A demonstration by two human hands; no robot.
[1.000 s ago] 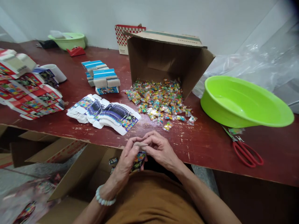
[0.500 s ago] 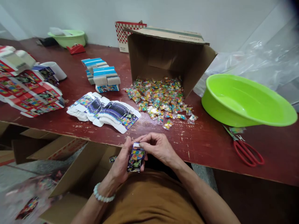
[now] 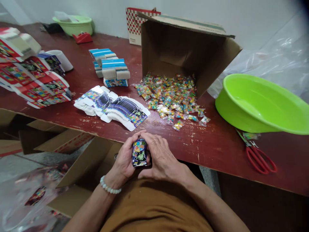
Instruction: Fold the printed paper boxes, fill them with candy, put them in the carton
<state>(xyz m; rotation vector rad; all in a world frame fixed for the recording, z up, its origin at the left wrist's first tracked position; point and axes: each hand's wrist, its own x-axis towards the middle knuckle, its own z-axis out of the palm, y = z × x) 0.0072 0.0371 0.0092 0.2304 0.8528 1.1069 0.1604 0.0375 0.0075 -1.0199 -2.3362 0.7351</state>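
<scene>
Purple-printed carton at lower centre of frame: white top flap, visible half a second ago, no longer shows, suggesting that end is tucked in; left hand clamped round its left side, right hand now cupped along its right edge, grip unclear.

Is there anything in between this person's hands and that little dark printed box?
Nothing visible is. The left hand holds the small printed box directly, and the right hand curves around its right side, with no other object showing between.
</scene>
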